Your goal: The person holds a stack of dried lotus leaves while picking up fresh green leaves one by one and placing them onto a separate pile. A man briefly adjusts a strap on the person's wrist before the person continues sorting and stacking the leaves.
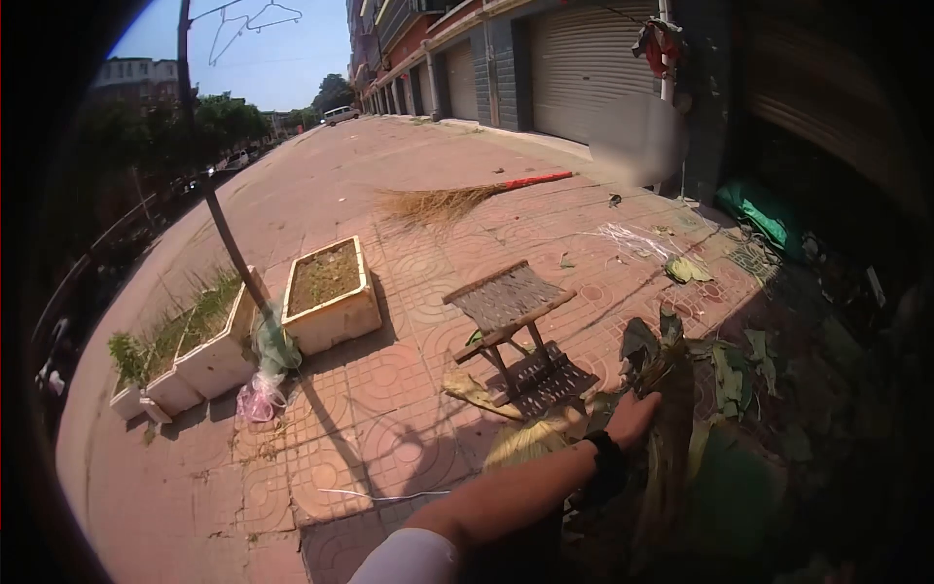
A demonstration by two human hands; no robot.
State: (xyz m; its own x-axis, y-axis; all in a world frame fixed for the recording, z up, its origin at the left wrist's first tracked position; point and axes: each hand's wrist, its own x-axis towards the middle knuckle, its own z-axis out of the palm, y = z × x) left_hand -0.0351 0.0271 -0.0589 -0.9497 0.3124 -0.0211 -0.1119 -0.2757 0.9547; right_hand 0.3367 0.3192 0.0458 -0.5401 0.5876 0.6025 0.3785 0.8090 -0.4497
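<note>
Open paving (389,428) lies left of the folding stool (506,300), while leaf litter (730,375) crowds the shaded ground at right.

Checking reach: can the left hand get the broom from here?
Probably not. The left hand grips leaves, and the broom lies well beyond the stool on the paving, past a stretched arm. Nothing blocks the way; it just looks too far.

A straw broom (457,200) with a red handle lies flat on the brick pavement (321,165). Nearer, a small folding stool (508,300) stands upright. To its left, a white foam planter (331,297) of soil and another (199,341) of grass flank a leaning pole (232,243), with plastic bags (263,384) at its foot. Grey roller shutters (584,63) line the building.
</note>
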